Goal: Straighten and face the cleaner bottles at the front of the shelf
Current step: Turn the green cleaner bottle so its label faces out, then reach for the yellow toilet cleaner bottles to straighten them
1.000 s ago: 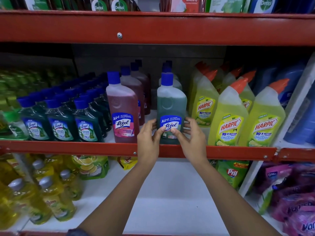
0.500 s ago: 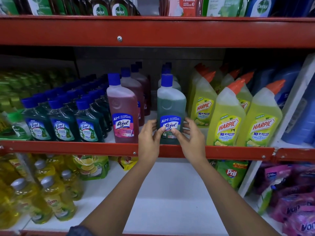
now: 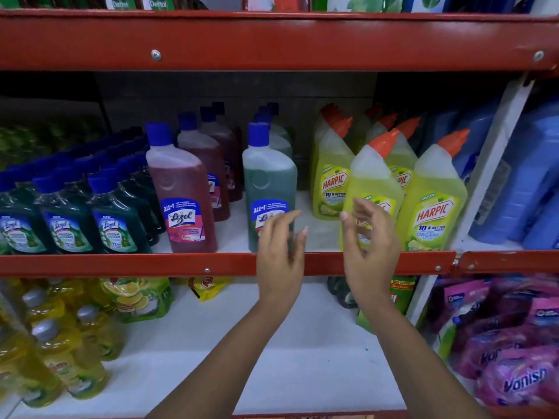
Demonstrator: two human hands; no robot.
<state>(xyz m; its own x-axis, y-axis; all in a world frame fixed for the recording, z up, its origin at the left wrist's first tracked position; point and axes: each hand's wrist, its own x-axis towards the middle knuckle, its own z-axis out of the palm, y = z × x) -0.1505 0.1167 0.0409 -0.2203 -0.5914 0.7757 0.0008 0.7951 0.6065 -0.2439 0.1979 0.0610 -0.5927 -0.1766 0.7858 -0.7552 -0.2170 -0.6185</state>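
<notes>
A red metal shelf runs across in front of me, packed with cleaners. From the left stand small dark green bottles, then a pink bottle at the front edge, label out. Next is the green bottle, upright at the front and facing me. My left hand hovers in front of its lower label, fingers loosely spread, holding nothing. My right hand is spread too, empty, just in front of the nearest yellow bottle, which leans and sits askew. Its narrow slanted neck makes it top-heavy, I judge; a careless nudge could tip it into the neighbouring yellow bottle or off the edge.
</notes>
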